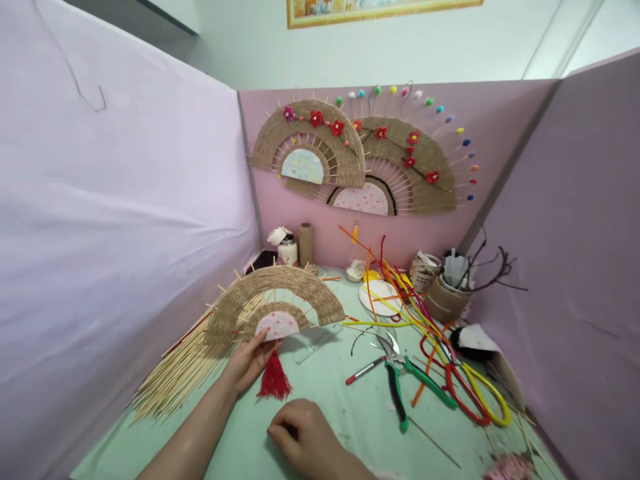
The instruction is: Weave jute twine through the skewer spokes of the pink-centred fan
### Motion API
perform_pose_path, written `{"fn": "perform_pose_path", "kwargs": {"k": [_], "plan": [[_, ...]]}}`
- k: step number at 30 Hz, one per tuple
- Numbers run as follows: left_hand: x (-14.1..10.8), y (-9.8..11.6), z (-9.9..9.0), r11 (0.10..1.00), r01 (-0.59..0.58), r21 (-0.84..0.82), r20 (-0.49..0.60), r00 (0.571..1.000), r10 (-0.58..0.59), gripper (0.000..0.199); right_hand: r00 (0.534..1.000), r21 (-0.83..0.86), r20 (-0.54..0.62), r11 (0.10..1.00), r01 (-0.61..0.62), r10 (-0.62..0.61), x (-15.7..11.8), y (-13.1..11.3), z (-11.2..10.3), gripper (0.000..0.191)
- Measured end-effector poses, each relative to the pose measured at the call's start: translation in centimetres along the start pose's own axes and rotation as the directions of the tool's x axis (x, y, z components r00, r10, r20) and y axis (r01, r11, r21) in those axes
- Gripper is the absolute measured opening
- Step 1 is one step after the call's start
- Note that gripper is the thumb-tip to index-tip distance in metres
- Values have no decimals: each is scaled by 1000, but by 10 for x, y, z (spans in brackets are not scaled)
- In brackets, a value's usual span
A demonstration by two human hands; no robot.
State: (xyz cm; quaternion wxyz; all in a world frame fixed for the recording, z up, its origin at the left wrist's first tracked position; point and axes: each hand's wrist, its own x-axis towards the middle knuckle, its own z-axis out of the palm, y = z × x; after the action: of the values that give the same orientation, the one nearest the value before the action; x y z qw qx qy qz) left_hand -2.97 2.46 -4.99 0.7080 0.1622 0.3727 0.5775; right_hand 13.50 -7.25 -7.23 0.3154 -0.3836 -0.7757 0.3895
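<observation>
My left hand (253, 363) grips a half-round woven fan (280, 277) at its bottom centre, thumb on the small pink spotted half-disc (277, 325). Brown twine is woven in two arcs over thin wooden sticks, whose tips poke out along the outer edge. A red tassel (275, 379) hangs below the half-disc, beside my fingers. The fan is raised above the table, partly in front of a pile of thin bamboo sticks (175, 367). Lower down, my right hand (305, 433) is curled into a loose fist near the table, apart from the fan, with nothing visible in it.
Green-handled pruning shears (395, 363), a red-capped marker (365, 371) and colourful pipe cleaners (425, 320) lie at the right. Behind stand a cardboard tube (306, 245), a white jar (287, 251) and a brown container (445, 300). Two decorated fans (345, 147) hang on the pink back panel.
</observation>
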Motion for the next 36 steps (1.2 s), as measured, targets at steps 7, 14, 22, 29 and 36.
{"fn": "perform_pose_path", "kwargs": {"k": [7,14,22,29,36], "plan": [[1,-3,-5,1000,13,4,3,1000,-13,11,1000,-73,11,997,-28,29,3,6,3,14],[1,-4,2,1000,14,27,61,998,-16,9,997,-145,37,987,75,-70,1,-3,-2,17],[-2,-6,7,999,15,37,192,981,-22,10,997,6,-71,1000,-24,24,3,-10,-5,21],[-3,-6,5,1000,25,11,205,978,-26,12,987,0,-153,999,-54,54,-4,-22,5,21],[-2,-8,-3,999,35,7,266,963,-36,12,890,-17,-447,995,-102,83,-5,-24,-7,24]]}}
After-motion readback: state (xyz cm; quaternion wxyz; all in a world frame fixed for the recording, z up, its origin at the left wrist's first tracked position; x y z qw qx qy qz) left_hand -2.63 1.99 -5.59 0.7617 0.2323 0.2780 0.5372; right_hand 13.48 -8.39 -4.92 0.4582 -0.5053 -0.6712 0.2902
